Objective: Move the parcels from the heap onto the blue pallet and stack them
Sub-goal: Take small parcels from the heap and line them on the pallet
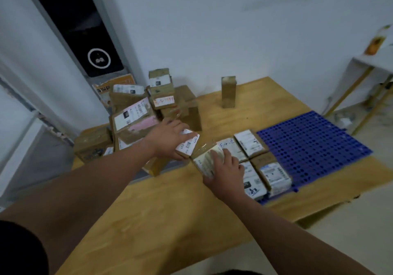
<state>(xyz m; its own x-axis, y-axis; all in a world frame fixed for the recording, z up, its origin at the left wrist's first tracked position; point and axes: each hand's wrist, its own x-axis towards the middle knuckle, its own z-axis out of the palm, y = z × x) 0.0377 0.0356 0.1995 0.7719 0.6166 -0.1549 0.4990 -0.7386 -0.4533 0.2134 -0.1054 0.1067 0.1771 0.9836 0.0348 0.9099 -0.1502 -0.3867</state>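
Note:
A heap of brown cardboard parcels (136,115) with white labels is piled at the back left of the wooden table. The blue perforated pallet (314,142) lies at the right, and several parcels (251,142) lie flat on its left part. My left hand (170,136) grips a small white-labelled parcel (189,146) just right of the heap. My right hand (225,168) holds another taped, labelled parcel (207,160) at the pallet's left edge, beside the parcels lying there. The two held parcels sit close together. The picture is blurred.
One brown parcel (228,91) stands upright alone at the back of the wooden table (170,211). A dark panel (85,29) leans along the wall behind the heap. A white shelf with yellow legs (365,78) stands at the right.

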